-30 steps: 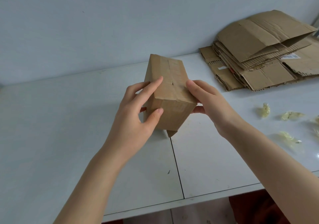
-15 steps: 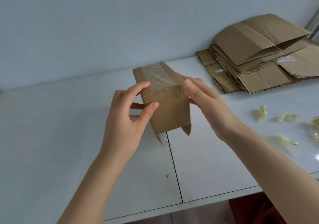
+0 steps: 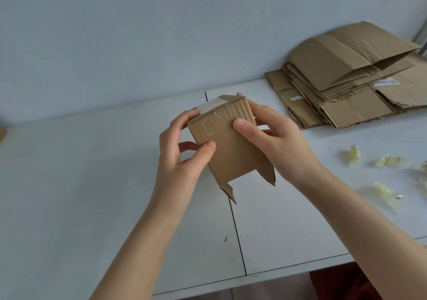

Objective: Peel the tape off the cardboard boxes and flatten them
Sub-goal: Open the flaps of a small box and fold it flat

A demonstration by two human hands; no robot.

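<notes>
Small ribbed cardboard box (image 3: 227, 147) held above the white table (image 3: 69, 207), left hand (image 3: 182, 158) gripping its left side, right hand (image 3: 275, 142) curled round the right (thumb on the front), glossy tape (image 3: 211, 106) on top, flattened corrugated stack (image 3: 351, 75) far right, crumpled tape wads (image 3: 352, 154) nearby.

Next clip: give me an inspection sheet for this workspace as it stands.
Surface: white table, a seam down its middle.
Job's things: cardboard box, clear tape across its upper end, lower flaps loose; stack of flattened cardboard at the back right.
Clutter: crumpled tape wads on the right.
Grippers: left hand and right hand each grip the box's sides.
Cables: nothing seen.
Surroundings: pale wall behind the table.
</notes>
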